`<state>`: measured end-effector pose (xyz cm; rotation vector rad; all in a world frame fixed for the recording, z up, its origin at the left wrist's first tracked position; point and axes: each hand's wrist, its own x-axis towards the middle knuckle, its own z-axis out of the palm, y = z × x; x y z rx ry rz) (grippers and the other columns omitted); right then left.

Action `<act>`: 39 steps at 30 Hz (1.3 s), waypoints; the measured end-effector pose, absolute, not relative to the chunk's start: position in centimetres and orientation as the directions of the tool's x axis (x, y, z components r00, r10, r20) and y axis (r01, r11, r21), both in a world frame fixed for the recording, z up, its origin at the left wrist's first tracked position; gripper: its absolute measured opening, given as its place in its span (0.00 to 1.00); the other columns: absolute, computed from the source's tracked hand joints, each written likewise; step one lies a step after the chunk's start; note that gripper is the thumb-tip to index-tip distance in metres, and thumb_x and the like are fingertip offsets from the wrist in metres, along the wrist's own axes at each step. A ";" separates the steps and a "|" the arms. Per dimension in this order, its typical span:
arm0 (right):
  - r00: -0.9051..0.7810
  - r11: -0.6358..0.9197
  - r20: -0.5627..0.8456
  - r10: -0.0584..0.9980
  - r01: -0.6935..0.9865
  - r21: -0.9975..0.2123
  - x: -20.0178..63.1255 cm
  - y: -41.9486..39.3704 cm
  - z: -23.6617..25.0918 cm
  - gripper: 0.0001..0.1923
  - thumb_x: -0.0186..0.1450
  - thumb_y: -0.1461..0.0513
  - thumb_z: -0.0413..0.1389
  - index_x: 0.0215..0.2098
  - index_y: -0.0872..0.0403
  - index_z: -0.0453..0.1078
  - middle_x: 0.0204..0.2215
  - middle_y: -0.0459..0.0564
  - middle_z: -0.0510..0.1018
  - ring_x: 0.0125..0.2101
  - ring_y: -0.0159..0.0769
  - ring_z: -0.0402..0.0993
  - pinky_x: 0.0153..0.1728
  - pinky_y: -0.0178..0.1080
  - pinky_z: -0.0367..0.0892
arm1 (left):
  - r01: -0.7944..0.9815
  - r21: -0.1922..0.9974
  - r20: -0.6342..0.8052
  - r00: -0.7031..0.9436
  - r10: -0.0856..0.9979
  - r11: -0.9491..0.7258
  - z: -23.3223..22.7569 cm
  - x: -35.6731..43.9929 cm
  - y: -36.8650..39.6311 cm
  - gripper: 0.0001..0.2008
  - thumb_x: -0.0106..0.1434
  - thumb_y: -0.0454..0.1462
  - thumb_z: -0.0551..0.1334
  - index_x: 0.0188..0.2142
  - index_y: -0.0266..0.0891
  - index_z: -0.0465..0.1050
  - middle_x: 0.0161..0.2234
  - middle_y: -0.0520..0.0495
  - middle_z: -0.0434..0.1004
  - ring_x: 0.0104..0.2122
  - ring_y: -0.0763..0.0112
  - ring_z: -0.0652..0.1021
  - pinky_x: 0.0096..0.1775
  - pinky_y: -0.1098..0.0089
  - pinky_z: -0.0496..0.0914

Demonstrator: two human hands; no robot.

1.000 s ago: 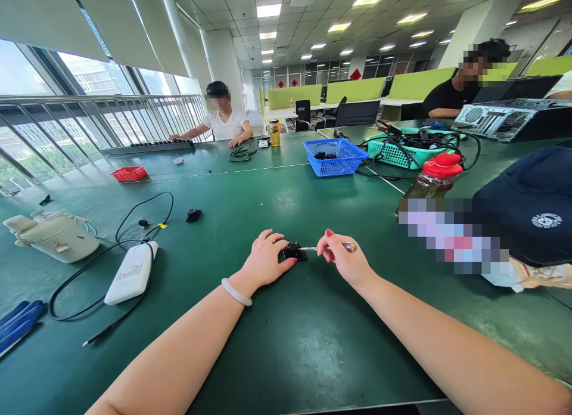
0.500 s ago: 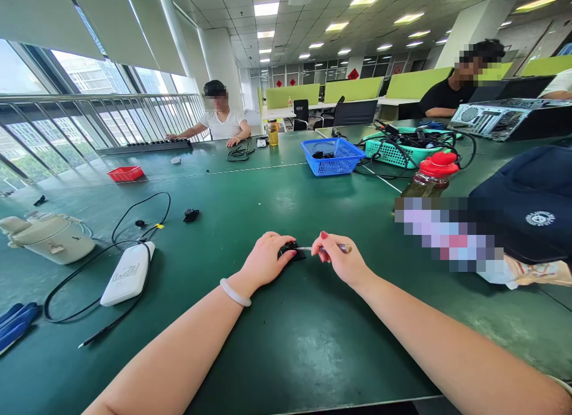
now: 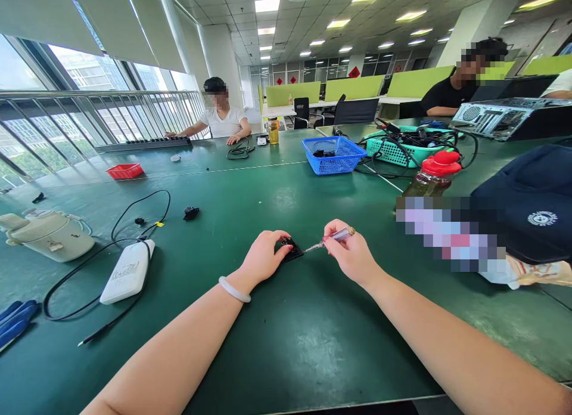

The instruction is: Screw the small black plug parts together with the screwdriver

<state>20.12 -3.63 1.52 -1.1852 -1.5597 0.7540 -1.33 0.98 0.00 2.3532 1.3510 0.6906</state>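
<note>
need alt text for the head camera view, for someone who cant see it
A person's left hand pins a small black part on a green table while the right hand holds a small screwdriver, its tip at the part. A white device with a black cable lies to the left; a blue basket sits farther back.

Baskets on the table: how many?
3. A small red basket at far left near the railing, a blue basket at centre back, and a teal basket full of cables just right of it. Others may be hidden.
</note>
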 end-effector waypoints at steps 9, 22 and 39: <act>-0.173 0.360 0.316 0.933 0.468 -0.807 19.7 -3.7 1.5 0.06 0.64 0.58 0.50 0.30 0.50 0.59 0.19 0.39 0.63 0.18 0.30 0.58 0.21 0.34 0.56 | 0.701 0.518 0.227 0.440 0.869 -0.490 0.3 -1.4 0.9 0.11 0.67 0.41 0.58 0.47 0.43 0.73 0.44 0.47 0.78 0.47 0.61 0.75 0.52 0.59 0.70; -0.290 0.499 0.407 0.866 0.538 -0.680 19.1 -4.0 1.4 0.06 0.66 0.59 0.53 0.32 0.50 0.69 0.26 0.44 0.73 0.22 0.31 0.63 0.26 0.36 0.62 | 0.718 0.501 0.337 0.353 0.873 -0.483 0.2 -1.3 0.7 0.10 0.65 0.38 0.60 0.46 0.43 0.70 0.43 0.48 0.78 0.46 0.62 0.75 0.50 0.61 0.69; -0.135 0.472 0.470 0.872 0.484 -0.737 19.0 -4.2 1.1 0.20 0.65 0.61 0.54 0.56 0.46 0.63 0.37 0.45 0.82 0.36 0.36 0.80 0.42 0.42 0.74 | 0.962 -0.032 0.294 0.268 0.917 -0.271 0.7 -2.7 0.7 0.16 0.67 0.36 0.57 0.51 0.49 0.76 0.43 0.43 0.78 0.47 0.54 0.71 0.46 0.57 0.64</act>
